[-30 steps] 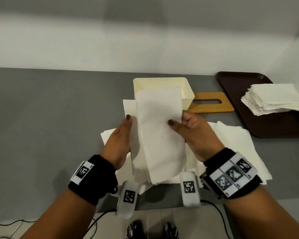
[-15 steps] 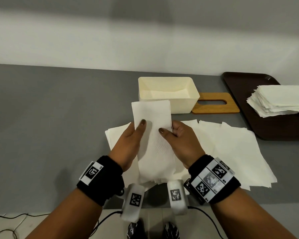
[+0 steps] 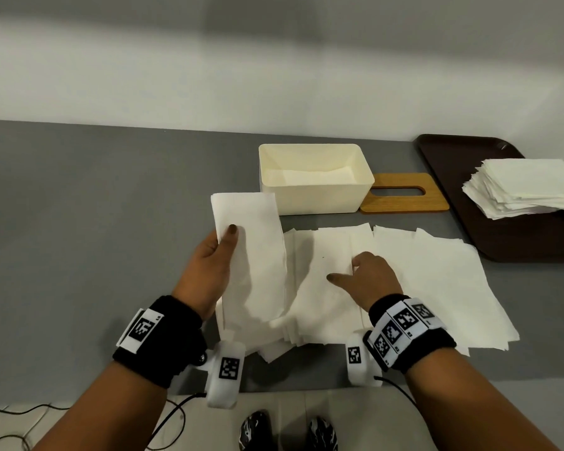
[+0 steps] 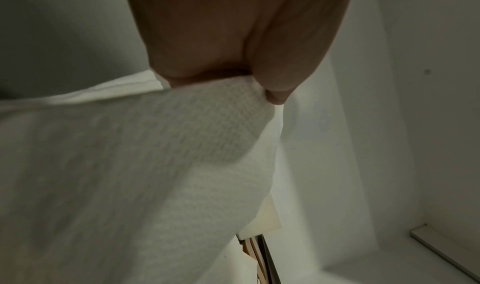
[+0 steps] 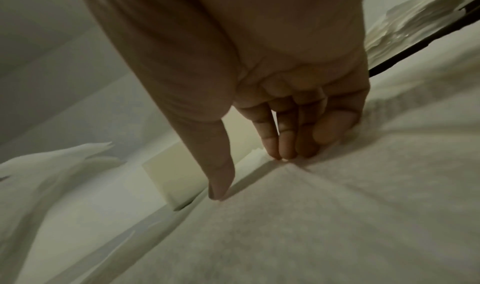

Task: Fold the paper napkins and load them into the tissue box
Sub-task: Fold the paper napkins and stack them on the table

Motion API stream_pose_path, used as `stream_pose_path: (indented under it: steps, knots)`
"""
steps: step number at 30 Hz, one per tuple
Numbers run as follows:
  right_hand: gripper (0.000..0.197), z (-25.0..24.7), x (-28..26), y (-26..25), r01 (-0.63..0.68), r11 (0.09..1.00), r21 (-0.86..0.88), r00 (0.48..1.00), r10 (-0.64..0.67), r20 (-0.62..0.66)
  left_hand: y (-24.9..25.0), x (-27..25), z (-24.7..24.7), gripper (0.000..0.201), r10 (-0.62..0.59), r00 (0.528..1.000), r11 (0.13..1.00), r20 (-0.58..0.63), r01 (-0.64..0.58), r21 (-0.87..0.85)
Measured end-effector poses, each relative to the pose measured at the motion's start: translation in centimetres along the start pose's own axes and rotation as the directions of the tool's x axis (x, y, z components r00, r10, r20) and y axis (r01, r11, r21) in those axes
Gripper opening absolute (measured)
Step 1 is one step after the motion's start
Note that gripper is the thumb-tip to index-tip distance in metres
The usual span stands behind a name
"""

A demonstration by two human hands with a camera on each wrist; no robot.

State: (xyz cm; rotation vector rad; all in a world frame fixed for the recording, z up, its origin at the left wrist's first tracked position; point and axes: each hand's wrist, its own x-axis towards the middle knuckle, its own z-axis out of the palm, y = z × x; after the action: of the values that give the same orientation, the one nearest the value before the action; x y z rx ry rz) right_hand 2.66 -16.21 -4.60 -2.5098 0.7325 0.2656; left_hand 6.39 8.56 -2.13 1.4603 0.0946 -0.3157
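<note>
My left hand (image 3: 223, 245) grips a folded white napkin strip (image 3: 254, 255) by its left edge, thumb on top, and holds it just left of the spread napkins. In the left wrist view the hand (image 4: 259, 83) pinches this napkin (image 4: 130, 165). My right hand (image 3: 349, 270) rests with straight fingers on the pile of unfolded napkins (image 3: 437, 288). The right wrist view shows its fingertips (image 5: 285, 153) touching the top sheet (image 5: 311, 227). The cream tissue box (image 3: 319, 200) stands open behind the pile, with white paper lying at its bottom.
A wooden lid with a slot (image 3: 404, 205) lies flat to the right of the box. At the far right, a dark brown tray (image 3: 518, 242) carries a stack of square napkins (image 3: 528, 187). Grey table surface lies to the left. Cables hang below the front edge.
My right hand let go of the folded napkin and moved right onto the spread pile. My left hand carried the folded napkin down and to the left.
</note>
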Motion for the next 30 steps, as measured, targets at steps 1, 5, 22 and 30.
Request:
stream_pose_path:
  steps: [1, 5, 22, 30]
  knots:
    - [0.06, 0.3, 0.1, -0.1, -0.007, 0.999, -0.038, 1.0, 0.007, -0.002, 0.0, 0.0, 0.0, 0.034, -0.001, 1.0, 1.0, -0.001, 0.001, 0.0]
    - [0.062, 0.6, 0.1, -0.6, -0.033, 0.994, -0.105, 0.999, 0.034, 0.007, 0.1, -0.1, 0.3, 0.033, -0.005, 1.0, 1.0, -0.009, 0.005, 0.008]
    - [0.023, -4.6, -3.0, -2.1, 0.313, 0.631, 0.71, 0.927, -0.367, -0.082, 1.0, -0.7, 0.6, 0.037, -0.014, 0.999, 0.997, -0.042, 0.017, 0.074]
    - [0.025, -3.4, -4.0, -5.4, 0.29, 0.567, 0.771, 0.907, -0.42, -0.032, 2.0, -1.0, 3.3, 0.053, -0.027, 1.0, 0.999, 0.001, 0.027, 0.036]
